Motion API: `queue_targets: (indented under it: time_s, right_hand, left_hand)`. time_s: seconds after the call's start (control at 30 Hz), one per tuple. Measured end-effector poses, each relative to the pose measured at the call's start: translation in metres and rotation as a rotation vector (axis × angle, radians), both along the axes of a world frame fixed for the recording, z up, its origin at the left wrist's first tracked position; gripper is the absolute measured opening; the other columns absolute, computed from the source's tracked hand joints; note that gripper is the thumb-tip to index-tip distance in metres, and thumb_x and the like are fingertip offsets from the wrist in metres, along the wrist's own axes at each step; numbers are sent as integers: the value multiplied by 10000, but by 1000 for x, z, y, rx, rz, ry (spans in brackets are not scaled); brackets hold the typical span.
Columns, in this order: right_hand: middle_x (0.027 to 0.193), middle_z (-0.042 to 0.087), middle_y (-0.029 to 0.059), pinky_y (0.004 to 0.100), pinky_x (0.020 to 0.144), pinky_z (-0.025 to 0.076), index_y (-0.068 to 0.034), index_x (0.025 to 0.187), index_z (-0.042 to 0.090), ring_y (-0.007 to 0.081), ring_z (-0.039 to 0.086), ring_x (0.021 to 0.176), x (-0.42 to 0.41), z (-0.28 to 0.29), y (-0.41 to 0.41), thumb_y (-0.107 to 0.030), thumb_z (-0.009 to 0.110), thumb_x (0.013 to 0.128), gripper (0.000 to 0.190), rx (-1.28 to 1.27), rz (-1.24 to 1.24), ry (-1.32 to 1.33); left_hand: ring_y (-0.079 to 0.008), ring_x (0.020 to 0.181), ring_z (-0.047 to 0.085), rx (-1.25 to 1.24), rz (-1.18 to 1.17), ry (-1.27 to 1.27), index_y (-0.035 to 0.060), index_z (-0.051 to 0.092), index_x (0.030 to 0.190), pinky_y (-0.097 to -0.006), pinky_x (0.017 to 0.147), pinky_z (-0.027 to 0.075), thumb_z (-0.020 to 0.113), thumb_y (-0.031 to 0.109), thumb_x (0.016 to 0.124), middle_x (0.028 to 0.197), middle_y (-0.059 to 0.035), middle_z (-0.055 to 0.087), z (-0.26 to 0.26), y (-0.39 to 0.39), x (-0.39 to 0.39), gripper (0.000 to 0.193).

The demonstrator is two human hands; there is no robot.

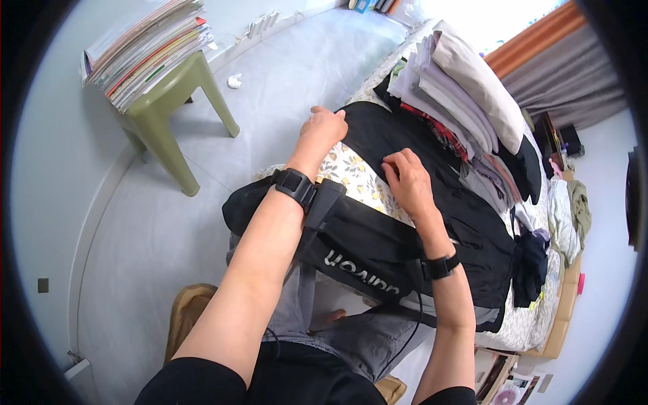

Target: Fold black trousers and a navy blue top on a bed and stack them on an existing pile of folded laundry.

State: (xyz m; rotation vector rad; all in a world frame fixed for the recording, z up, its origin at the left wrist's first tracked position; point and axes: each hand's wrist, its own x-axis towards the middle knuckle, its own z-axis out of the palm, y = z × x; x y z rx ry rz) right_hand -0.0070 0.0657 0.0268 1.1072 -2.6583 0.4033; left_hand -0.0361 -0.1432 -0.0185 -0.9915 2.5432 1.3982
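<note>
Black trousers (405,134) lie spread over a bed with a floral sheet (349,172), one leg running up beside a clothes stack and the other, bearing large pale lettering, along the near edge. My left hand (324,126) is at the end of the far leg, its fingers closed on the black cloth. Just above the inner edge of that same leg is my right hand (409,179), fingers curled close to the fabric; whether they pinch it cannot be told. Both wrists wear black straps, the left one with a dark device.
A tall pile of folded clothes (455,91) stands on the bed's far side, with more garments (531,268) toward the headboard (564,304). A green plastic stool (167,106) carries stacked papers (152,50). Crumpled tissue (234,81) lies on the floor. A brown chair (190,309) is behind me.
</note>
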Motion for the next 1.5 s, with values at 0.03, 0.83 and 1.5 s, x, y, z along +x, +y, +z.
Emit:
queue_targets:
  time_s: [0.03,0.83,1.5]
  right_hand:
    - [907,631,107,330,701,503,-23,879,639,262,618,806,-6,-2,-3,-136,669,798,142,14,0,3]
    - [1133,616,130,266,976,356,31,1164,606,192,546,1074,-98,51,-53,-586,432,916,688,-793,-60,-924]
    - [1066,620,80,255,802,461,-2,1187,550,126,573,945,-108,50,-73,-76,510,926,274,-916,204,-345]
  left_hand:
    - [-391,1168,508,-3,2,0,-136,352,1243,-422,983,411,520,358,900,1207,-294,538,2,0,1,624]
    - [-250,1008,593,1779,-177,897,-8,580,1074,-371,957,438,507,42,785,1029,-112,640,48,-12,14,302]
    - [-312,1158,483,500,695,694,14,308,1360,-370,916,452,609,62,838,1355,-238,306,41,-22,-2,605]
